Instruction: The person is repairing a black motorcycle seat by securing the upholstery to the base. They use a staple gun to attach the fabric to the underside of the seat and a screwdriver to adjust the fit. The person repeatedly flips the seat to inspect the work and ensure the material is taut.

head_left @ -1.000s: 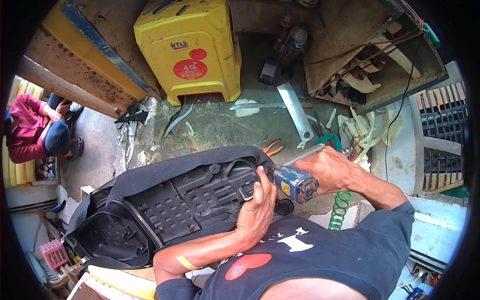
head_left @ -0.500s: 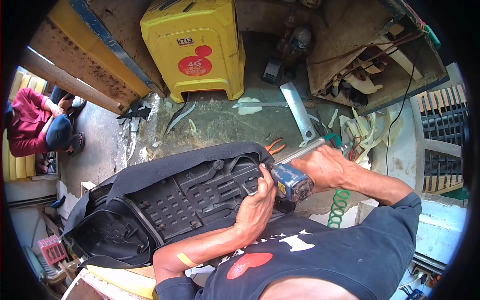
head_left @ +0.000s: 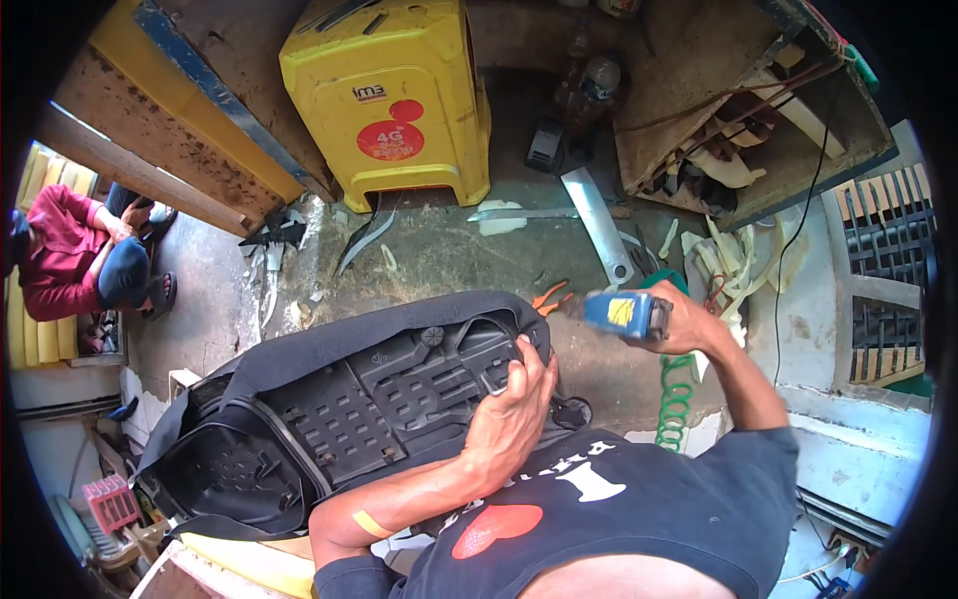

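Grey concrete floor (head_left: 429,265) spreads across the workspace, littered with offcuts. My left hand (head_left: 511,401) is curled over the right end of the black seat (head_left: 344,411), gripping its edge where the cloth cover (head_left: 379,324) folds over. Near me, the seat lies with its ribbed plastic underside facing up. My right hand (head_left: 684,317) is closed around a blue tool (head_left: 621,313), held apart from the seat, to its right. Just below that hand hangs a green coiled hose (head_left: 675,404). Orange-handled pliers (head_left: 551,299) lie just beyond the seat's right end, and a flat metal strip (head_left: 597,225) lies farther off. Pale scraps (head_left: 733,258) are heaped to the right. Farther away stand a yellow stool (head_left: 399,125) and, right of it, an open wooden box (head_left: 689,95). At far left, a person in a red top (head_left: 62,255) sits.
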Tool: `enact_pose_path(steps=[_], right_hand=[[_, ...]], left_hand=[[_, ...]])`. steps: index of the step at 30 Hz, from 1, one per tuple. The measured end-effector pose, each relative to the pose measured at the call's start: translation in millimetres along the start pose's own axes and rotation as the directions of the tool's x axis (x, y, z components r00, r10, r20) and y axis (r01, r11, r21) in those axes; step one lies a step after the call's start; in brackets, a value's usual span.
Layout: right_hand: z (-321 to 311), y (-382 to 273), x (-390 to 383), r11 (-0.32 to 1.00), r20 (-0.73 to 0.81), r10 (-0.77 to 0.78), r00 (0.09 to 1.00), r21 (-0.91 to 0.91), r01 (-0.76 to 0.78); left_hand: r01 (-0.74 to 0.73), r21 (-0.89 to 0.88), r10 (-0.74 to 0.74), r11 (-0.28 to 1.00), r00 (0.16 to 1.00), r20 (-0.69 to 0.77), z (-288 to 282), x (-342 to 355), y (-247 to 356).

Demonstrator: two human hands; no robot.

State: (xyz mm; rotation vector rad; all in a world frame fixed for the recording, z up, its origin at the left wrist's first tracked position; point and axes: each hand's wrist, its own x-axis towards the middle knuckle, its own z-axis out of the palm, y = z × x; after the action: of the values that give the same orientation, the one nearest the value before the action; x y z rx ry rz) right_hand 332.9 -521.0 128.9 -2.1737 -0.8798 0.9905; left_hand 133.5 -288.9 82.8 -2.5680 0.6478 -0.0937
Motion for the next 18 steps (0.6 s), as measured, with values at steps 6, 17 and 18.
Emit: enact_pose_path(steps=[6, 17, 18], right_hand=[[160, 173, 4, 0.884, -0.37, 0.389, 0.844, -0.109, -0.455], [212, 211, 76, 0.792, -0.363, 0.438, 0.823, -0.278, -0.544], [206, 208, 95, 0.825, -0.421, 0.239, 0.875, -0.387, -0.411]], left_hand=[[0.004, -0.009, -0.005, 1.0, 0.997, -0.078, -9, 5, -8], [0.036, 0.028, -0.032, 0.999, 0.994, -0.108, -1, 5, -3], [0.028, 0.026, -0.025, 0.999, 0.993, -0.113, -1, 5, -2]])
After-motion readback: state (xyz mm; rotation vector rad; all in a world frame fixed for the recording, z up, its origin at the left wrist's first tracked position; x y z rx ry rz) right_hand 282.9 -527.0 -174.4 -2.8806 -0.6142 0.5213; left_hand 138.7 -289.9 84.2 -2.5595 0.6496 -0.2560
